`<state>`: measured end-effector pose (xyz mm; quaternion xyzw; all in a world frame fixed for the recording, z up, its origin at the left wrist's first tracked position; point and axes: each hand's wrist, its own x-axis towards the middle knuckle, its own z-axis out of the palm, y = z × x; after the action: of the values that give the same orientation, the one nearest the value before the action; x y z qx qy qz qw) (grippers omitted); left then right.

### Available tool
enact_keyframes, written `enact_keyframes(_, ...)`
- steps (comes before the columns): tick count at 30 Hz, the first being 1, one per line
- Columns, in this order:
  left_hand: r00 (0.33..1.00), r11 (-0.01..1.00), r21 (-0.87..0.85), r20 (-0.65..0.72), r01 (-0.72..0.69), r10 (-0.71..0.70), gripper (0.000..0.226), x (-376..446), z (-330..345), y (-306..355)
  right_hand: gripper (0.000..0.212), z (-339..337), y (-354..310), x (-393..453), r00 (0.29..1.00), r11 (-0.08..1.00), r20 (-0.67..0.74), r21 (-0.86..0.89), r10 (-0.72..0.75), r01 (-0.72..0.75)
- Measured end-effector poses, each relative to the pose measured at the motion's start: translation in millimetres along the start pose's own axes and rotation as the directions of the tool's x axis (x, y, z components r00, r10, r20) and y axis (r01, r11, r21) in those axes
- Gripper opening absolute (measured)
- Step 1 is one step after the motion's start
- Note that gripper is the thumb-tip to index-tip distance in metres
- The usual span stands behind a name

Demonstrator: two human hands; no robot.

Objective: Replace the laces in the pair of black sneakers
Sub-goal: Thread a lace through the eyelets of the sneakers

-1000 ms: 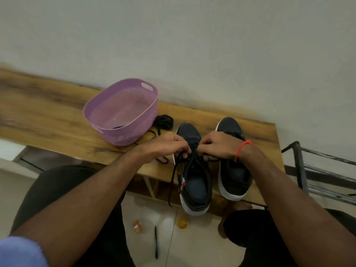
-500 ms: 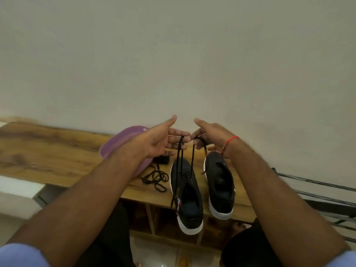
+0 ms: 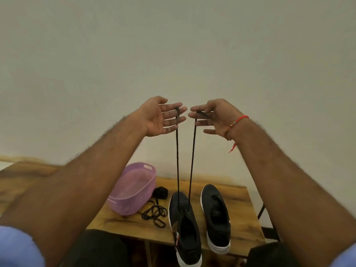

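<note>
Black lace point(image 3: 177, 160): two strands are drawn up taut from the front eyelets of the left sneaker point(image 3: 184, 226), one end to each hand.
Left hand point(image 3: 159, 117): raised before the wall, palm turned inward; one lace end is pinched between nearly straight fingers point(image 3: 178, 110).
Right hand point(image 3: 213, 117): raised level with the left, a red thread worn at the wrist; the other lace end is caught between its extended fingers point(image 3: 198, 112).
Right sneaker point(image 3: 216, 216): laid unlaced just beside the left one on the desk point(image 3: 242, 212).
Old laces point(image 3: 154, 213): left in a loose tangle between basket and left sneaker.
Purple basket point(image 3: 133, 187): set at the far left, near the wall.
</note>
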<state>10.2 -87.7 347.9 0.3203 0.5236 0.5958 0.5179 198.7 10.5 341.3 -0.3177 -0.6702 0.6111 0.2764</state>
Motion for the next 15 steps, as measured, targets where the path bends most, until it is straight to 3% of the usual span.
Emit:
enact_keyframes(3, 0.999, 0.998, -0.038, 0.000, -0.042, 0.042, 0.043, -7.9, 6.0, 12.2, 0.053, -0.6, -10.7, -3.0, 0.996, 0.996, 0.041, 0.003, -0.085, 0.085)
enact_keyframes(7, 0.991, 0.991, 0.009, -0.014, -0.130, 0.130, 0.037, -12.9, 13.3, 20.1, 0.029, -1.8, -17.5, -5.3, 0.985, 0.984, 0.041, -0.046, -0.169, 0.170)
enact_keyframes(10, 0.978, 0.977, 0.062, -0.044, -0.202, 0.205, 0.024, -13.5, 19.4, 22.9, 0.029, -1.0, -19.9, -3.1, 0.958, 0.956, -0.096, -0.148, -0.270, 0.254)
enact_keyframes(15, 0.915, 0.897, 0.327, -0.169, -0.298, 0.366, 0.027, -12.0, 26.1, 24.3, 0.026, 6.1, -24.0, 4.3, 0.884, 0.909, -0.243, -0.230, -0.399, 0.347)
